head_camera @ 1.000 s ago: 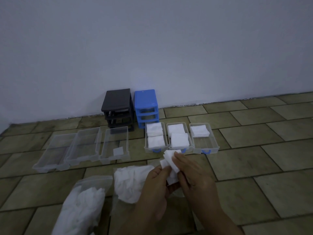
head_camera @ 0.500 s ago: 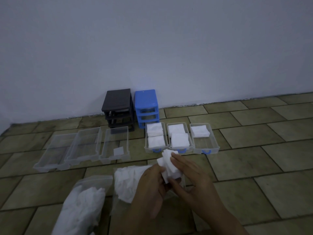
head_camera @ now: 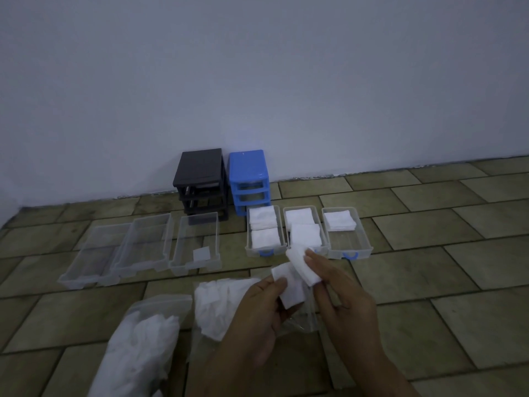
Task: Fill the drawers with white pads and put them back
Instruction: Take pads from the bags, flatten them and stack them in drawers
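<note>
Altogether six drawers, three holding pads.

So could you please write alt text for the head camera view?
Left hand and right hand each hold white pads above a tiled floor. Beyond lie six clear drawers; the three blue-handled ones contain pads. Empty black and blue frames stand against the wall.

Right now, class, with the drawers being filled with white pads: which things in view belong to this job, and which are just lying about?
Belong to the job:
- white pads, held by left hand and right hand
- blue-handled drawers, partly filled
- clear empty drawers
- blue cabinet and black cabinet
- bags of pads

Just lying about:
- nothing apparent; only the tiled floor and wall
</note>
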